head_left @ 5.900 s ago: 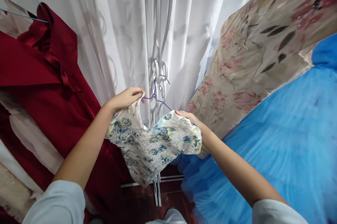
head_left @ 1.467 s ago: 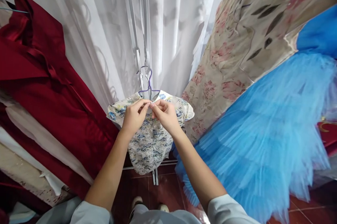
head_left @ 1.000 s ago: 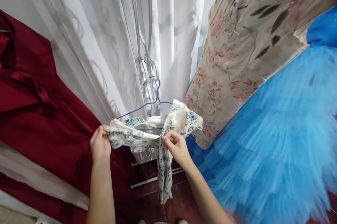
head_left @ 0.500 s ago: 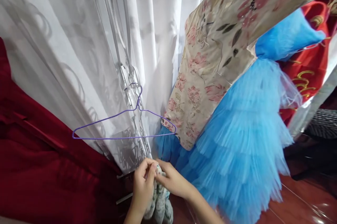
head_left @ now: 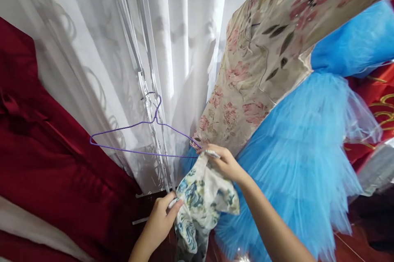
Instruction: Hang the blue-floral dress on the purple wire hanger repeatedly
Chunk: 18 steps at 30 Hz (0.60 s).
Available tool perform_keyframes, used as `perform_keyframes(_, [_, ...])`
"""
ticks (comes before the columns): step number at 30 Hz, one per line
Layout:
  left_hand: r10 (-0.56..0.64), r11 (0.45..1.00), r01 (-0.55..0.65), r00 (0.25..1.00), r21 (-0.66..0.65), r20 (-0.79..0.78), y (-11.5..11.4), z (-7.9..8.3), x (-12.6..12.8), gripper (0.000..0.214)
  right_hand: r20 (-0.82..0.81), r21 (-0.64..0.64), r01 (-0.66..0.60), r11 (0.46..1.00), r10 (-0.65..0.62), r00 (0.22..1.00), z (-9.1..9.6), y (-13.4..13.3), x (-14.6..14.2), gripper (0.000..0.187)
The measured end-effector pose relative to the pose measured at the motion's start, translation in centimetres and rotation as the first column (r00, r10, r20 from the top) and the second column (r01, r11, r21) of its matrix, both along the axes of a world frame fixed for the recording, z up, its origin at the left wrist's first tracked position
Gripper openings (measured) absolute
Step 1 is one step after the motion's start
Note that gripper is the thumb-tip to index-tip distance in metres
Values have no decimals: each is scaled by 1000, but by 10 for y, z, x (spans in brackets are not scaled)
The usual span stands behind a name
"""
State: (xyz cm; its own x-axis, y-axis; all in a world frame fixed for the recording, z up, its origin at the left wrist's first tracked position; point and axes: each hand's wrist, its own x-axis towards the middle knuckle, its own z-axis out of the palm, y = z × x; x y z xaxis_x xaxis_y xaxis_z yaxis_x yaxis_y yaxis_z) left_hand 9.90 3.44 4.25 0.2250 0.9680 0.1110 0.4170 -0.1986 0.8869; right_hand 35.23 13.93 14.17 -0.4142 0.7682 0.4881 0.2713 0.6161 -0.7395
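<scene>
Head view: one white, blue-flowered cloth garment [head_left: 197, 196], held at one end of one purple, triangular wire hanger [head_left: 155, 117]; one left hand [head_left: 161, 220] pinches its edge, one right hand [head_left: 224, 162] grips its top.

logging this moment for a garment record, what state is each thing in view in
White floral garment: off most of the hanger, bunched, held by both hands
Purple hanger: hanging, left end bare, right end partly hidden at the right hand
Left hand: grip closed on garment edge
Right hand: grip closed on garment's upper edge
Beige floral garment: hanging
Blue tulle dress: tiers spread loose
White curtain: hanging in folds
</scene>
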Motion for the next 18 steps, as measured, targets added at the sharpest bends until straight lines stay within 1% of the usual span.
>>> perform_keyframes(2, [47, 998, -43, 997, 56, -67, 4, 23, -5, 33, -85, -22, 37, 999, -39, 996, 14, 33, -4, 33])
perform_keyframes(3, [80, 994, -72, 993, 87, -91, 6, 36, -10, 34, -130, -60, 32, 998, -39, 991, 20, 48, -11, 34])
perform_keyframes(4, [114, 988, -102, 988, 119, -101, 8, 48, -18, 34, -168, -124, -10, 992, -12, 986, 26, 60, -20, 35])
perform_keyframes(5, [148, 980, -132, 984, 145, -99, 10, 61, -28, 34, -208, -210, -84, 974, 39, 977, 31, 70, -30, 35])
perform_keyframes(6, [177, 973, -160, 980, 169, -93, 12, 72, -41, 33, -251, -306, -178, 935, 100, 963, 36, 76, -41, 36])
perform_keyframes(8, [215, 957, -183, 968, 224, -129, 17, 90, -76, 29, -358, -470, -344, 813, 181, 916, 42, 80, -58, 39])
perform_keyframes(9, [213, 952, -160, 958, 260, -192, 20, 97, -97, 26, -404, -515, -388, 764, 182, 896, 44, 79, -62, 40])
perform_keyframes(10, [203, 948, -116, 938, 297, -282, 24, 102, -120, 23, -435, -538, -404, 740, 167, 885, 46, 77, -65, 42])
perform_keyframes(12, [152, 942, 21, 861, 334, -485, 35, 106, -169, 18, -454, -548, -397, 736, 136, 880, 50, 75, -63, 44])
perform_keyframes(13, [134, 942, 70, 820, 330, -557, 43, 107, -194, 18, -451, -549, -390, 739, 131, 883, 53, 74, -61, 45])
perform_keyframes(14, [132, 940, 93, 787, 327, -603, 51, 108, -216, 19, -442, -550, -385, 741, 133, 887, 56, 74, -59, 45])
perform_keyframes(16, [185, 931, 74, 748, 358, -637, 70, 114, -252, 23, -420, -554, -374, 744, 138, 897, 60, 75, -58, 44])
perform_keyframes(18, [285, 893, 30, 733, 448, -618, 90, 128, -271, 25, -401, -557, -349, 754, 124, 908, 62, 76, -59, 43])
